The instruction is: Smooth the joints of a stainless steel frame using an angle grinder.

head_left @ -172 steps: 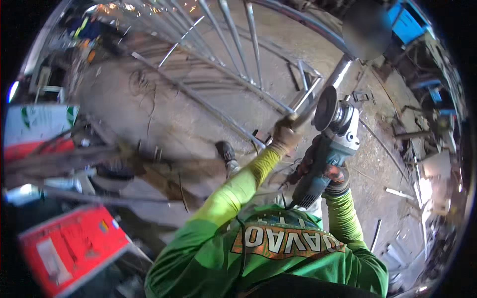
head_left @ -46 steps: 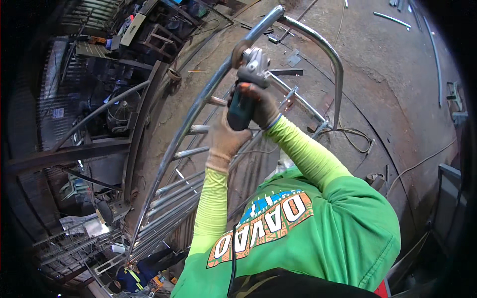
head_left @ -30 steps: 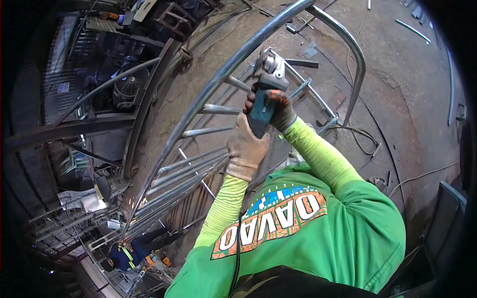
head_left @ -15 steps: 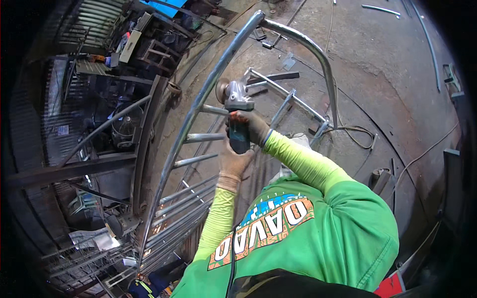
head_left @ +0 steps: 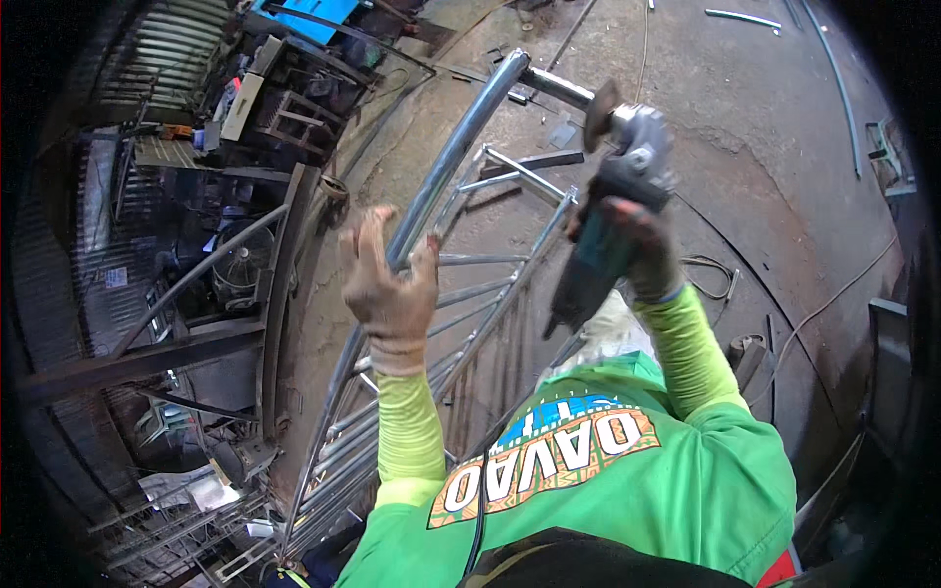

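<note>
My right hand (head_left: 647, 245), in a dark-stained work glove, is wrapped round the body of an angle grinder (head_left: 637, 162). The grinder is lifted to the right, blurred by motion, its round brown disc (head_left: 602, 116) at the upper left of its head. My left hand (head_left: 390, 289), in a tan glove, holds nothing and has its fingers spread. It lies over the thick shiny tube (head_left: 459, 157) of a welded metal frame; whether it touches the tube I cannot tell. Several thinner crossbars (head_left: 482, 260) run off this curved tube to the right.
A rusty steel beam (head_left: 279, 323) stands left of the frame, beside a fan (head_left: 245, 263) and cluttered scrap. Cables lie on the concrete floor (head_left: 725, 196), with a looped one (head_left: 720, 269) on the right. Loose pipes (head_left: 745, 17) lie farther off.
My left hand has let go of the grinder and moved left and up to the tube. My right hand has carried the grinder to the right. The frame has shifted in view.
</note>
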The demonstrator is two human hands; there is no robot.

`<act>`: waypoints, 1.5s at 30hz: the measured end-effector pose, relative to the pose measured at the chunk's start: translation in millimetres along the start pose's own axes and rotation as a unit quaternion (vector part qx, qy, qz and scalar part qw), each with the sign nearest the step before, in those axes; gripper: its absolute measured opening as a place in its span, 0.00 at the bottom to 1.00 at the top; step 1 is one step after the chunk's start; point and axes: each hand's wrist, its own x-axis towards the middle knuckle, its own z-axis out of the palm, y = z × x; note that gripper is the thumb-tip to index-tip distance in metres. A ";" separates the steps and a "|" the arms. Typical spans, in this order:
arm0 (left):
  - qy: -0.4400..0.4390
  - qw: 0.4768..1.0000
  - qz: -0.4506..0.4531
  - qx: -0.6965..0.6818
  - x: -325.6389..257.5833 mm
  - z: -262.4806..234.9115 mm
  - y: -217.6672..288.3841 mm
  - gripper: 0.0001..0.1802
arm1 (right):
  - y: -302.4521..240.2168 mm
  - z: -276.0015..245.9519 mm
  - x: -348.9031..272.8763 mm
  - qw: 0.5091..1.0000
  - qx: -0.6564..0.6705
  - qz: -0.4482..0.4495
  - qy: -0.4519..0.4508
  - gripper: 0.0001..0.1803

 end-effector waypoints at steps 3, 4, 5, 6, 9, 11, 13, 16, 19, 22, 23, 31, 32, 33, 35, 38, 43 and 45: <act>-0.078 0.997 -0.015 -0.010 29.3 44.7 -6.3 0.24 | -68.0 -12.3 15.5 0.993 -0.033 -0.018 0.115 0.23; -0.085 0.996 -0.018 -0.003 42.1 59.1 -5.0 0.24 | -92.3 -10.3 26.0 0.990 -0.097 -0.033 0.101 0.24; -0.119 0.990 -0.056 -0.044 56.3 74.9 4.5 0.22 | -106.8 -21.2 34.0 0.987 -0.101 -0.031 0.117 0.25; -0.153 0.980 -0.096 -0.082 68.0 88.1 15.4 0.19 | -117.1 -22.8 39.6 0.988 -0.090 -0.084 0.097 0.25; -0.213 0.967 -0.116 -0.078 122.2 121.5 44.2 0.17 | -139.0 -44.8 63.7 0.981 -0.112 -0.025 0.153 0.26; -0.222 0.965 -0.120 -0.067 142.2 153.7 49.5 0.16 | -141.0 -55.8 70.9 0.982 -0.129 -0.025 0.138 0.31; -0.198 0.978 -0.063 -0.027 154.4 175.4 50.5 0.17 | -140.9 -59.2 71.7 0.979 -0.147 -0.023 0.137 0.30; -0.207 0.964 -0.090 -0.139 160.5 179.4 53.3 0.18 | -140.4 -64.8 67.8 0.969 -0.184 -0.042 0.160 0.30; -0.244 0.956 -0.112 -0.120 165.8 176.4 55.3 0.19 | -139.8 -84.6 58.4 0.937 -0.293 -0.034 0.187 0.31; -0.239 0.963 -0.070 -0.102 166.9 184.8 43.6 0.19 | -139.3 -83.5 58.0 0.935 -0.298 -0.040 0.188 0.29; -0.217 0.971 -0.020 -0.095 165.3 186.6 36.4 0.20 | -137.5 -85.9 57.0 0.936 -0.295 -0.038 0.186 0.29; -0.231 0.938 -0.120 -0.229 149.2 185.0 33.9 0.20 | -142.0 -87.6 33.7 0.957 -0.182 -0.012 0.225 0.29; -0.250 0.926 -0.139 -0.248 154.6 186.4 42.1 0.21 | -148.1 -84.1 25.0 0.949 -0.191 -0.012 0.249 0.29; -0.236 0.938 -0.112 -0.228 156.9 186.3 47.6 0.23 | -152.2 -85.2 20.9 0.946 -0.176 -0.029 0.270 0.25; -0.178 0.975 -0.039 -0.127 166.5 183.7 48.0 0.27 | -156.7 -92.6 7.1 0.942 -0.162 -0.067 0.287 0.21; -0.234 0.967 -0.090 -0.037 171.2 181.4 50.1 0.29 | -163.2 -95.3 -20.0 0.907 -0.207 -0.148 0.337 0.20; -0.248 0.968 -0.033 -0.003 169.5 192.8 47.9 0.28 | -185.9 -85.6 -91.3 0.821 -0.288 -0.186 0.457 0.24; -0.229 0.973 0.002 0.003 167.8 194.5 47.2 0.26 | -196.2 -70.5 -114.0 0.907 -0.094 -0.181 0.368 0.25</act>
